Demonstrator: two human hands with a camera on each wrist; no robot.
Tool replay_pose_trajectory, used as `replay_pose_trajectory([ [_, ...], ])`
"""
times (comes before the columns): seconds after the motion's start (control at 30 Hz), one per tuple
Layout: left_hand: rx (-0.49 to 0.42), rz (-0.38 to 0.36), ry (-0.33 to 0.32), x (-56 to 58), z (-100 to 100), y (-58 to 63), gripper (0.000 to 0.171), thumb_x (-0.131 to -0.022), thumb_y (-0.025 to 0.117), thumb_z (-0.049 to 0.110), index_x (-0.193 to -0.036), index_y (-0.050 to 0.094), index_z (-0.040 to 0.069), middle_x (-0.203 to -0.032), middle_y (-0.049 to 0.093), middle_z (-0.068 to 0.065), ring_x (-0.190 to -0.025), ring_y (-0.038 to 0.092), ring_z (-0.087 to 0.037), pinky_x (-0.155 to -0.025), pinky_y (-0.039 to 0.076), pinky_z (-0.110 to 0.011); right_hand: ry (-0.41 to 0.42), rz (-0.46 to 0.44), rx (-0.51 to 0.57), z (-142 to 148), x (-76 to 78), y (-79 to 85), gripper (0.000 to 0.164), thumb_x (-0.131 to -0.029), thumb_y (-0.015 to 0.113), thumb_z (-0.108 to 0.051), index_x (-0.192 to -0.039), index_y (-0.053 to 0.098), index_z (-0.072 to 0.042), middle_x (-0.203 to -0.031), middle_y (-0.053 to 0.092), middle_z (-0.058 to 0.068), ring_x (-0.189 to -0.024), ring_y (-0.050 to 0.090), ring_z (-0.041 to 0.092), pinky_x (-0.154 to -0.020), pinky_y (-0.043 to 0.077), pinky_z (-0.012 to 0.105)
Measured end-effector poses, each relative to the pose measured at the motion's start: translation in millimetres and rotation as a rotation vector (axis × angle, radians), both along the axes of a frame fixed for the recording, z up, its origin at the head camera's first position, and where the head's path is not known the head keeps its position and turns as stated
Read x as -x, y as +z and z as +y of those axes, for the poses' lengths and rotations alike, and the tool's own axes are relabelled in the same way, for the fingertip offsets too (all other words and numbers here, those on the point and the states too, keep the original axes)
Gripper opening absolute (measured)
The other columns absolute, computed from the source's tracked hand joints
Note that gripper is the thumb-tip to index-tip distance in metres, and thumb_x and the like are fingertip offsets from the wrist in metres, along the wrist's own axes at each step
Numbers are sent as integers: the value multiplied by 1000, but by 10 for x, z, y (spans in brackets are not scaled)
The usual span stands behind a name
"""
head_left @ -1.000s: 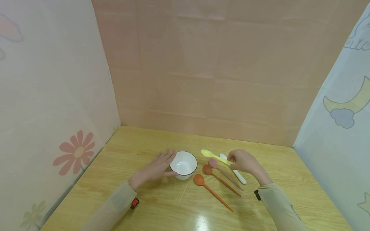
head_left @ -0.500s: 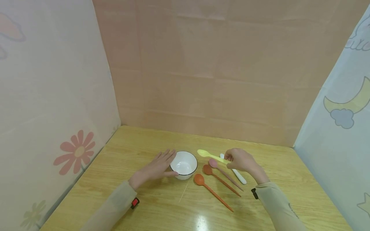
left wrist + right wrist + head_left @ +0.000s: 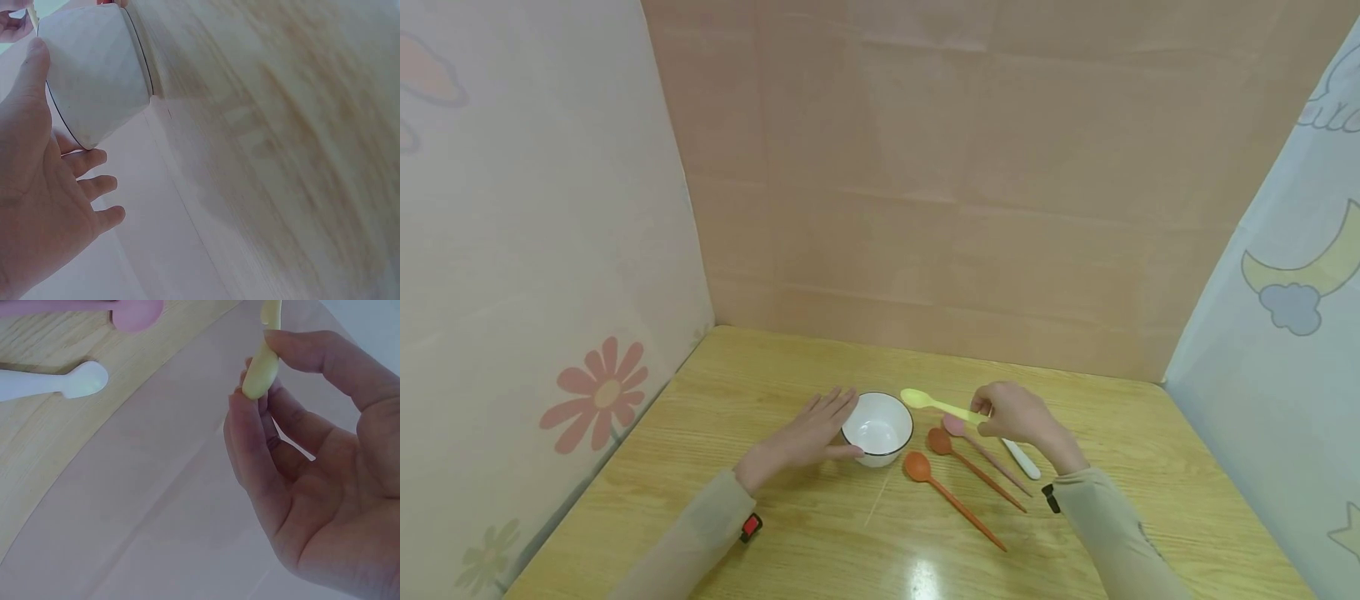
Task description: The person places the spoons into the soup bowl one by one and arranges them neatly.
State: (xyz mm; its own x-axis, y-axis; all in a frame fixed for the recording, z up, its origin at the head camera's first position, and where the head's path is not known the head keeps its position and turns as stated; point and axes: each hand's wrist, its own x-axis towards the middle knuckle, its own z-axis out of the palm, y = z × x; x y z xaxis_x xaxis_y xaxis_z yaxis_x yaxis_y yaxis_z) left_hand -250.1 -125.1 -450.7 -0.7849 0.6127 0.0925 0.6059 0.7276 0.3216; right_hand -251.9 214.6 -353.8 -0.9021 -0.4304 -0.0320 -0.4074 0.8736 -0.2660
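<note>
My right hand (image 3: 1021, 413) pinches the handle end of a yellow spoon (image 3: 946, 408) between thumb and fingers; the right wrist view shows the rounded end of its handle (image 3: 260, 376) there. The spoon's bowl-shaped head points left, near the far right rim of a white bowl (image 3: 877, 430) with a dark rim line. Against the bowl's left side rests my left hand (image 3: 808, 433), fingers spread and fairly straight. In the left wrist view the thumb (image 3: 34, 72) lies along the rim and the other fingertips extend past the bowl's side (image 3: 97, 69).
To the bowl's right lie an orange spoon (image 3: 953, 497), a brown-red spoon (image 3: 977, 472) and a pink spoon (image 3: 988, 454), side by side on the wooden table (image 3: 790, 533). A white spoon (image 3: 1021, 458) lies partly under my right hand. Fabric-covered walls (image 3: 925, 208) stand behind and on both sides.
My right hand has moved steadily left with the yellow spoon, bringing its head closer to the bowl. The left hand and the bowl have stayed in place.
</note>
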Motion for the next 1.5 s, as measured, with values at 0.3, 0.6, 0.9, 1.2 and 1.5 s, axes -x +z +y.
replay_pose_trajectory([
  [0.3,6,-8,5,6,8,-10,91,-95,58,55,-156,21,-2,-164,21,-20,-152,18,-44,-121,20,-63,14,5,-13,-72,4,-12,21,-73,73,-4,-93,71,-8,-89,70,2,-82,62,16,-69,54,33],
  [0.6,0,-7,4,10,-1,-16,92,-95,58,54,-156,21,-3,-164,21,-21,-152,18,-44,-121,20,-64,35,5,-17,-174,12,-9,20,-74,76,-6,-93,71,-8,-88,69,2,-80,60,14,-70,53,34],
  [0.9,-12,-13,3,6,-6,-14,92,-95,57,55,-156,20,-2,-164,20,-21,-152,17,-44,-121,19,-63,44,2,-43,-297,33,-16,19,-77,83,-18,-90,72,-10,-88,68,0,-80,59,13,-70,53,33],
  [1.2,-15,-17,-2,5,-3,-7,92,-95,57,56,-157,20,-2,-165,20,-21,-153,16,-44,-122,19,-62,48,-35,-52,-395,33,-9,20,-74,81,-9,-93,73,-9,-90,69,0,-82,61,13,-70,54,32],
  [1.5,-1,-22,9,13,-1,-16,93,-95,55,57,-157,18,-1,-165,18,-19,-154,15,-42,-123,17,-61,50,-38,-61,-462,31,-4,21,-71,84,-9,-87,71,-10,-82,65,-3,-74,55,10,-63,47,26],
])
